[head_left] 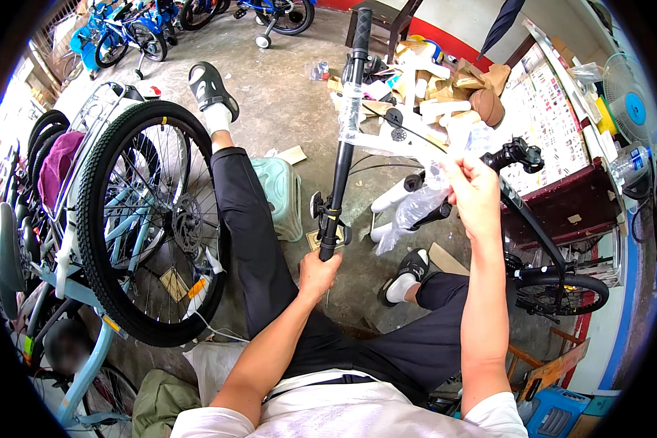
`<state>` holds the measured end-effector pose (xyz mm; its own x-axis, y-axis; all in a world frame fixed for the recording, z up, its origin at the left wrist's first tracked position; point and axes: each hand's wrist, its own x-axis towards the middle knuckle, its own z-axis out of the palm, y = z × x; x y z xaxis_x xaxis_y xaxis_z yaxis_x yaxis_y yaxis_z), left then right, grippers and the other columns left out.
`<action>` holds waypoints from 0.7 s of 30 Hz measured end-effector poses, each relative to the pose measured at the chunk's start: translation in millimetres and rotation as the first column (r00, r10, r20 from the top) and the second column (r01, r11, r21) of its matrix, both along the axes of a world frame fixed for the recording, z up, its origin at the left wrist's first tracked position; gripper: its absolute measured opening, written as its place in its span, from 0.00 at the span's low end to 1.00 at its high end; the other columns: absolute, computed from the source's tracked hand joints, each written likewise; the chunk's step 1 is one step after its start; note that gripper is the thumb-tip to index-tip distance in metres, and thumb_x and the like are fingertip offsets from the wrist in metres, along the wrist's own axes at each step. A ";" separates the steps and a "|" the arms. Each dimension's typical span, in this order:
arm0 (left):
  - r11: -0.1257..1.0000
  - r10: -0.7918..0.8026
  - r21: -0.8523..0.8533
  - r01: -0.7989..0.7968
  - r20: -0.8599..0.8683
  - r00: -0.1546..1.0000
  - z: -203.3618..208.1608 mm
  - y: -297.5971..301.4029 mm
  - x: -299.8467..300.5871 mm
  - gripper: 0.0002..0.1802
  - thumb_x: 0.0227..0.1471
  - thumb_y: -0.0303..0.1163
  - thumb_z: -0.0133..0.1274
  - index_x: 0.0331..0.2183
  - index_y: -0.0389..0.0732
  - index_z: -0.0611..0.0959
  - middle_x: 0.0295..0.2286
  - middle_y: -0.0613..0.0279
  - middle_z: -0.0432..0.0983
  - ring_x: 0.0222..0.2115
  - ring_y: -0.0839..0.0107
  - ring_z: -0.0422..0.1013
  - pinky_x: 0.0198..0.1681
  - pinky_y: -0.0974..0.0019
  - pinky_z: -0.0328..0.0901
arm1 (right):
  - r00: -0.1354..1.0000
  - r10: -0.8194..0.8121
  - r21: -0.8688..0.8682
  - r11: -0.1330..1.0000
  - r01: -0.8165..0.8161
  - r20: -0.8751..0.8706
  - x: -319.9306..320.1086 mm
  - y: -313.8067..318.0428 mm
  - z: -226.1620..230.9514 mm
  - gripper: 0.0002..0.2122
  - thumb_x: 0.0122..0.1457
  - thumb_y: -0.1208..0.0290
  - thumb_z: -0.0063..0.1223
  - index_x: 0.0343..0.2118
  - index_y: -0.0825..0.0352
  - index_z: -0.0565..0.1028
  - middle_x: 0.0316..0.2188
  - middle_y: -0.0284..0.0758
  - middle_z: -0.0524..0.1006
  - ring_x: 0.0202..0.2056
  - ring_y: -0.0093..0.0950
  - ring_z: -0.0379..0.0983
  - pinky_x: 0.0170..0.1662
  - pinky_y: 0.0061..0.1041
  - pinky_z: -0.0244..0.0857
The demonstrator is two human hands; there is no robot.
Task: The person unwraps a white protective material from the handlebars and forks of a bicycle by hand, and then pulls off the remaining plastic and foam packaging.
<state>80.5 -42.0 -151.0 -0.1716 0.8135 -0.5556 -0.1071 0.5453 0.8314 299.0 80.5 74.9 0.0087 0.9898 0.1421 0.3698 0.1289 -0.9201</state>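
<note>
A black bicycle handlebar [341,171] stretches away in front of me, its middle wrapped in clear film. My left hand [319,273] is closed round the grip at its near end, beside a brake lever [317,205]. To the right, my right hand [473,191] pinches a crumpled strip of clear plastic wrap [416,212] between thumb and fingers. The strip hangs down beside a white bicycle tube [396,194]. Plastic also clings to the white frame part [387,142] behind the handlebar. Black cables loop below it.
On the left stands a bicycle with a large knobbly wheel [153,223]. A pale green plastic stool [279,196] is beside my left leg. Cardboard scraps and a brown ball [487,107] lie at the far right, near a dark red cabinet [562,197]. Small blue bicycles [131,36] stand far left.
</note>
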 end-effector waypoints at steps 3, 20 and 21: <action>1.000 0.000 0.001 0.000 -0.001 1.000 1.2 -0.2 -0.5 0.13 0.52 0.34 0.60 0.23 0.38 0.76 0.13 0.69 0.68 0.11 0.79 0.63 0.15 0.68 0.58 | 1.000 -0.017 0.009 1.000 0.017 -0.011 5.4 -5.5 9.9 0.06 0.66 0.72 0.57 0.35 0.69 0.80 0.21 0.23 0.74 0.20 0.10 0.65 0.23 0.13 0.58; 1.000 -0.017 -0.003 0.017 -0.065 0.998 -5.7 0.6 -3.6 0.19 0.50 0.41 0.62 0.21 0.35 0.78 0.12 0.65 0.71 0.11 0.75 0.67 0.17 0.63 0.62 | 0.988 -0.120 0.150 0.980 0.133 -0.095 74.5 9.9 78.9 0.08 0.67 0.67 0.56 0.38 0.67 0.81 0.23 0.23 0.76 0.18 0.10 0.62 0.21 0.12 0.53; 1.000 -0.013 -0.006 0.013 -0.064 0.998 -6.2 0.2 -4.8 0.19 0.50 0.41 0.62 0.21 0.35 0.78 0.12 0.65 0.71 0.11 0.75 0.67 0.17 0.63 0.62 | 0.989 -0.102 0.159 0.980 0.118 -0.106 82.5 18.6 85.8 0.10 0.68 0.66 0.55 0.40 0.68 0.82 0.25 0.24 0.78 0.18 0.10 0.62 0.20 0.12 0.53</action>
<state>75.7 -41.8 -157.2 -0.1965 0.8129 -0.5483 -0.0462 0.5509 0.8333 381.5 99.1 160.7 0.1383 0.9453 0.2956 0.3006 0.2443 -0.9219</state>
